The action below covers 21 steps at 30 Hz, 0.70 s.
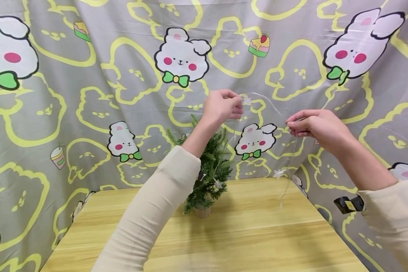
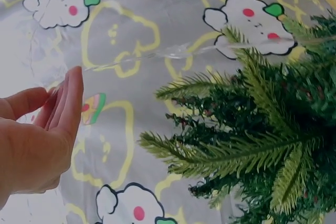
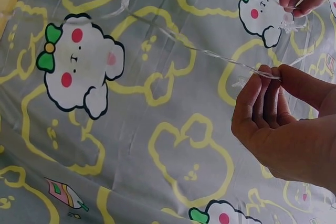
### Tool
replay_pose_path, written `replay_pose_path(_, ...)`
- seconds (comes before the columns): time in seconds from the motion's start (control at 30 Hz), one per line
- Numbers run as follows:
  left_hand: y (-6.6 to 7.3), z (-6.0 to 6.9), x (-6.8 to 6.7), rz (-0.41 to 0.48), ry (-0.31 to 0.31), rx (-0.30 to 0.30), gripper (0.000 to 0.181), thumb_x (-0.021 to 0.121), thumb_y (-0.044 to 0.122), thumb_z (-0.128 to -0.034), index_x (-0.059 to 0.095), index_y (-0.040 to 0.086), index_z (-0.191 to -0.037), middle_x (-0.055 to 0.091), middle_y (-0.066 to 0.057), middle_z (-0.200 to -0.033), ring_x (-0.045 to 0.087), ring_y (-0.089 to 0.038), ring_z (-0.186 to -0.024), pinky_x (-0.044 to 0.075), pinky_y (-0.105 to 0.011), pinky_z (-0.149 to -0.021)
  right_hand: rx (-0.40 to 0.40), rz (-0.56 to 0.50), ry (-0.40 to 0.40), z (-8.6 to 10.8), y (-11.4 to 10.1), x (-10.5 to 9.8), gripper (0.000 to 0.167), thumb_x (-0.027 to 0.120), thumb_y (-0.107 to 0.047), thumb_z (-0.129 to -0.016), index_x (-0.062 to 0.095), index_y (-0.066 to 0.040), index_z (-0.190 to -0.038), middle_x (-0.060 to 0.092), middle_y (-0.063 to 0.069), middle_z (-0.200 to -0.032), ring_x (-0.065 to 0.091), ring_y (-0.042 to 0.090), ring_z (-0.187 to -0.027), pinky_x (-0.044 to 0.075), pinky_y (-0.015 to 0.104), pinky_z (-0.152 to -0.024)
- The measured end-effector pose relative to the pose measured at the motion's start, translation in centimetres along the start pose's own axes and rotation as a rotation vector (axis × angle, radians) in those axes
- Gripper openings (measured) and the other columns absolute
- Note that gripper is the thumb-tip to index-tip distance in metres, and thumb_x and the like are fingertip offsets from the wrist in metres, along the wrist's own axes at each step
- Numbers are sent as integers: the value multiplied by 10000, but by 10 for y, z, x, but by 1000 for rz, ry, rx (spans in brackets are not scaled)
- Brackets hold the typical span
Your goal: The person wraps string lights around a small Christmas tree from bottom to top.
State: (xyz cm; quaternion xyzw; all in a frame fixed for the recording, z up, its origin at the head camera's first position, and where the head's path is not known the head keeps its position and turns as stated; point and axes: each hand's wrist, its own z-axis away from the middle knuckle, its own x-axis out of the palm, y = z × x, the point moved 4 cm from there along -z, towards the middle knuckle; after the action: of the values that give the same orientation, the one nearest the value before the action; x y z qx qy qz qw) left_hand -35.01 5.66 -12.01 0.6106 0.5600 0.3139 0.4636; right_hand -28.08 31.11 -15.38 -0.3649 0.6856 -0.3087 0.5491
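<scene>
A clear string light (image 1: 268,101) with white star pieces runs between both hands, bowed upward in the head view. My left hand (image 1: 223,104) pinches it above and in front of a small artificial Christmas tree (image 1: 212,166). Farther right, my right hand (image 1: 317,126) pinches the strand between thumb and fingertips, and the right wrist view shows the twisted wire (image 3: 210,53) at those fingertips. One length hangs below the right hand with a star (image 1: 278,173) on it. Another star (image 1: 218,184) lies against the tree's branches. My left forearm hides part of the tree.
The tree stands on a short base (image 1: 202,212) on a wooden table (image 1: 258,234), towards its back edge. A grey curtain (image 1: 88,94) with rabbit prints hangs behind the table and along its sides. A black strap (image 1: 348,204) sits at the right cuff.
</scene>
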Motion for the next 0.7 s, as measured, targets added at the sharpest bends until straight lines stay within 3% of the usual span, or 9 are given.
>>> replay_pose_path(0.27, 1, 1, 0, 26, 20, 26, 119, 664, 89, -968, 746, 3, -979, 764, -158, -950, 765, -267, -878, 621, -280, -741, 8, -6, 3, 3, 0, -2, 218, 651, -308, -995, 704, -146, -1129, 704, -127, -903, 676, 89, -874, 564, 203, -812)
replay_pose_path(0.53, -3, 8, 18, 43, -123, -42, 116, 646, 49, -966, 734, -22, -939, 726, -148, -876, 717, -193, -764, 625, -362, -800, 10, -2, 3, 3, 0, -2, 211, 641, -305, -1000, 702, -144, -1122, 703, -126, -898, 672, 91, -871, 564, 205, -808)
replay_pose_path(0.7, -10, 6, 29, 46, -156, -85, 102, 647, 51, -968, 713, -24, -946, 736, -163, -922, 740, -223, -802, 623, -376, -812, 11, 4, 4, 4, 1, -3, 208, 635, -300, -1004, 699, -145, -1126, 701, -128, -902, 670, 90, -874, 562, 207, -807)
